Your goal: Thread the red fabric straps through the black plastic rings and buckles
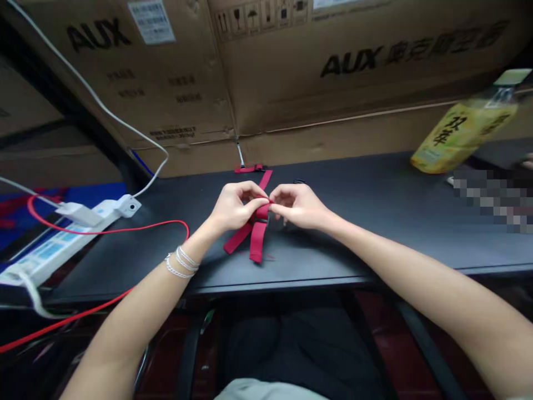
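Pinching a red strap (pixel 257 247) with both hands, pretty much dead centre of the frame. Looks clamped between thumb and forefinger of the left hand (pixel 235 206), right on the folded bit, and seems nipped the same way at the edge by the right hand (pixel 302 206), just beside. Runs down past a dark buckle (pixel 261 220) below the grip, then lies flat on the black table (pixel 353 239). Can also see a slanting red strip (pixel 237 239) underneath; can't tell if it's the same piece.

Would call this the fiddly stage: shaping the fold by the buckle. Calls next for a steady left pinch and a small, careful tug from the right, without letting the layers slip, imo.

Further out, can spot another red piece (pixel 245 170) at upper centre, a yellow bottle (pixel 462 136) upper right, a white power strip (pixel 44 241) far left and cardboard boxes (pixel 283 100) across the top.
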Available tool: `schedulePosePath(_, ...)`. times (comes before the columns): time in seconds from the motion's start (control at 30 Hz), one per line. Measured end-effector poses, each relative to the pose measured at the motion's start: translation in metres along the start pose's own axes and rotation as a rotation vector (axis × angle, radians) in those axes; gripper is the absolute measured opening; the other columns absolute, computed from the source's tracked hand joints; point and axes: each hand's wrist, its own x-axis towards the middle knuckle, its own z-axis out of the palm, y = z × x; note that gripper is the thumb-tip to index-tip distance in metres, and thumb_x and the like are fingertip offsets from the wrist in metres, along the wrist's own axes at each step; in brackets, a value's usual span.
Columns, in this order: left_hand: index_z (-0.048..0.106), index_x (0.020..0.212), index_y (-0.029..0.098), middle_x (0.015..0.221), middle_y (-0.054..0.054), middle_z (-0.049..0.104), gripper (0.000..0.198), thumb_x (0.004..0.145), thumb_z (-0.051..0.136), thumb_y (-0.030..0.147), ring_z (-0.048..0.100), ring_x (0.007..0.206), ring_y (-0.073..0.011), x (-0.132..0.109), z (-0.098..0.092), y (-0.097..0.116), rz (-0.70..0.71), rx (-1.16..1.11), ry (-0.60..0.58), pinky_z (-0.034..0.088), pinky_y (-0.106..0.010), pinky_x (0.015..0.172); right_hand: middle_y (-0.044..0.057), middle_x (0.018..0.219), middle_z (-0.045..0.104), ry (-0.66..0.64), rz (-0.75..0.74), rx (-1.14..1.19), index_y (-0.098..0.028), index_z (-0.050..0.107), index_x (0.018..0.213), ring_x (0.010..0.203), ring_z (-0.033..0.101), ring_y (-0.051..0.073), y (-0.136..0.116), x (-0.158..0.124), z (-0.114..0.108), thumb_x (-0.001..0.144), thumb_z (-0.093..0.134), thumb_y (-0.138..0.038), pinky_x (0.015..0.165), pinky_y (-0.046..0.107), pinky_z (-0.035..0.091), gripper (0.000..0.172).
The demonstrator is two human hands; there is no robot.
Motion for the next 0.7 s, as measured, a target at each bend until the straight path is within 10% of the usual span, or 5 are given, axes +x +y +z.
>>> schedulePosePath(0.7,0.071,0.065,0.012,0.062,-0.004,0.068,0.026,0.055,0.082,0.034,0.06,0.056,-0.0137,0.002,0.001,0.002,-0.15,-0.336,0.062,0.048,-0.025,0.054,0.002,0.076,0.064,0.171,-0.111,0.078,-0.018,0.054,0.081,0.068,0.063,0.014,-0.006,-0.007,0.016,0.075,0.064,-0.025,0.066,0.027,0.052,0.014)
